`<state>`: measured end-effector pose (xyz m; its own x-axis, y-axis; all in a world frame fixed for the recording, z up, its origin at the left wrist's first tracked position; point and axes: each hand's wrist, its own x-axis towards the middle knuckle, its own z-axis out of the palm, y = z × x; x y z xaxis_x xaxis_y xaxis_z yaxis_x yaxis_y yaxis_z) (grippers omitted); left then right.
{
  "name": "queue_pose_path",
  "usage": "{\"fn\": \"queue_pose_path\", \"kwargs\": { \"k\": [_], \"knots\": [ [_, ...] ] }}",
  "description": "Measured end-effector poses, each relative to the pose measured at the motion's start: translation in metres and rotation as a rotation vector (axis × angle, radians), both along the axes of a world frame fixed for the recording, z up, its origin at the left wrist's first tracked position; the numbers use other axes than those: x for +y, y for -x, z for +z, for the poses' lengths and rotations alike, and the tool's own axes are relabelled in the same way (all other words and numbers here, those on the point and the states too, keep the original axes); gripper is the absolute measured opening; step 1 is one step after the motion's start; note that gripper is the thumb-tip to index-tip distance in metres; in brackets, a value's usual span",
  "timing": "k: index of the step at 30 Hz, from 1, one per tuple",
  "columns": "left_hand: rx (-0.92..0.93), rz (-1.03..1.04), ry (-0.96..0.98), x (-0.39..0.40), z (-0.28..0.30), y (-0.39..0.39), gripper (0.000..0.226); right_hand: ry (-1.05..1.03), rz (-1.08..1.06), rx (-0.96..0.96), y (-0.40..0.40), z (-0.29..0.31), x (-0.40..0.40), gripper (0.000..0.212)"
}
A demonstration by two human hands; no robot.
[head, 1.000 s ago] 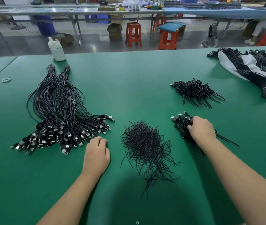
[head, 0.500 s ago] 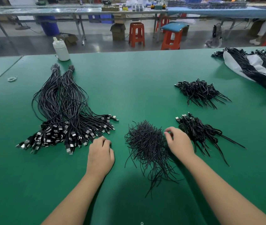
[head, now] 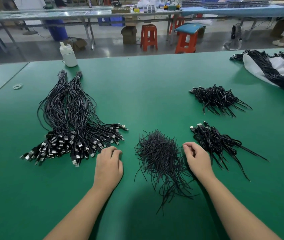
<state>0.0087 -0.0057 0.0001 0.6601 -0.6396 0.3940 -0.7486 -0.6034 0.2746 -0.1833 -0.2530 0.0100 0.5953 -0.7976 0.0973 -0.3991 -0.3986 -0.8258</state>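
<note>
Saw left hand [head: 109, 163] resting knuckles-up on the green table [head: 155, 94], fingers loosely curled, nothing gripped. Found its fingertips just beside the plug ends of the big cable bundle [head: 72, 118], lying ahead and to the left of that hand. Saw right hand [head: 196, 159] at the right edge of the tie pile [head: 160, 153], fingers curled in toward the thumb, touching the outer strands. Couldn't tell whether pinching a tie or holding nothing. Placed the tie pile between both hands, closer to the right one, loose strands trailing back beside the right forearm. Noted a small heap of coiled cables [head: 214, 141] just right of the right hand, tails pointing away to the right. Noted a second heap [head: 215, 99] further ahead of the right hand, well apart from it. Spotted a white bottle [head: 68, 55] far ahead of the left hand, past the bundle's bound ends, and a rubber band ring [head: 17, 86] far out to its left. Logged more cables on a white sheet [head: 276, 64] far ahead-right of the right hand.
</note>
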Motion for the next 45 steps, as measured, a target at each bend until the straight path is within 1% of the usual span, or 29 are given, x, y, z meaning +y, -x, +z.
{"fn": "queue_pose_path", "kwargs": {
  "k": [4, 7, 10, 12, 14, 17, 21, 24, 26, 28, 30, 32, 33, 35, 38, 39, 40, 41, 42, 43, 44, 45],
  "knots": [
    [-0.032, 0.003, -0.070, -0.006, 0.006, -0.006, 0.040, -0.052, 0.038, 0.012, 0.001, -0.001, -0.006, 0.010],
    [-0.009, 0.079, -0.139, -0.020, 0.018, -0.022, 0.052, -0.072, 0.055, 0.018, 0.002, -0.002, -0.009, 0.012],
    [0.045, 0.144, -0.301, -0.037, 0.032, -0.052, 0.064, -0.088, 0.071, 0.024, 0.002, -0.001, -0.012, 0.012],
    [0.090, 0.157, -0.407, -0.044, 0.036, -0.069, 0.058, -0.115, 0.079, 0.017, 0.002, 0.001, -0.013, 0.013],
    [0.090, 0.161, -0.404, -0.045, 0.036, -0.080, 0.043, -0.140, 0.080, 0.023, 0.002, 0.002, -0.015, 0.014],
    [0.054, 0.184, -0.334, -0.040, 0.032, -0.085, 0.025, -0.149, 0.084, 0.034, 0.002, 0.003, -0.016, 0.015],
    [0.015, 0.207, -0.283, -0.037, 0.037, -0.084, 0.015, -0.179, 0.083, 0.044, 0.002, 0.006, -0.017, 0.017],
    [0.084, 0.188, -0.147, -0.036, 0.049, -0.074, 0.004, -0.204, 0.075, 0.044, 0.003, 0.007, -0.017, 0.019],
    [0.146, 0.132, -0.113, -0.037, 0.056, -0.059, 0.007, -0.226, 0.059, 0.040, 0.003, 0.009, -0.017, 0.019],
    [0.247, 0.034, -0.149, -0.039, 0.062, -0.033, 0.008, -0.239, 0.054, 0.039, 0.003, 0.011, -0.017, 0.020],
    [0.472, -0.088, -0.117, -0.039, 0.067, -0.001, 0.009, -0.242, 0.051, 0.040, 0.003, 0.011, -0.017, 0.022],
    [0.738, -0.186, -0.020, -0.038, 0.074, 0.030, 0.018, -0.244, 0.036, 0.046, 0.003, 0.010, -0.016, 0.022],
    [0.847, -0.207, 0.034, -0.038, 0.079, 0.042, 0.018, -0.251, 0.030, 0.050, 0.002, 0.010, -0.017, 0.023],
    [1.040, -0.226, 0.164, -0.037, 0.093, 0.060, 0.012, -0.304, 0.029, 0.034, 0.002, 0.011, -0.019, 0.025],
    [1.263, -0.280, 0.307, -0.032, 0.120, 0.076, 0.010, -0.428, -0.023, -0.036, 0.000, 0.018, -0.018, 0.029],
    [1.322, -0.318, 0.324, -0.029, 0.128, 0.080, 0.009, -0.406, -0.070, -0.049, -0.001, 0.022, -0.014, 0.028],
    [1.354, -0.371, 0.325, -0.026, 0.135, 0.083, 0.007, -0.337, -0.113, -0.040, -0.003, 0.028, -0.009, 0.026],
    [1.335, -0.422, 0.304, -0.023, 0.140, 0.085, 0.007, -0.260, -0.125, -0.024, -0.005, 0.037, 0.001, 0.023],
    [1.262, -0.458, 0.272, -0.021, 0.144, 0.086, 0.008, -0.214, -0.089, -0.022, -0.008, 0.047, 0.012, 0.020],
    [1.155, -0.479, 0.246, -0.021, 0.146, 0.086, 0.008, -0.219, -0.010, -0.035, -0.011, 0.056, 0.026, 0.019],
    [1.049, -0.481, 0.240, -0.020, 0.147, 0.086, 0.008, -0.273, 0.093, -0.067, -0.013, 0.063, 0.041, 0.024],
    [0.972, -0.466, 0.273, -0.021, 0.147, 0.085, 0.007, -0.364, 0.197, -0.116, -0.013, 0.071, 0.057, 0.033]
  ]
}}
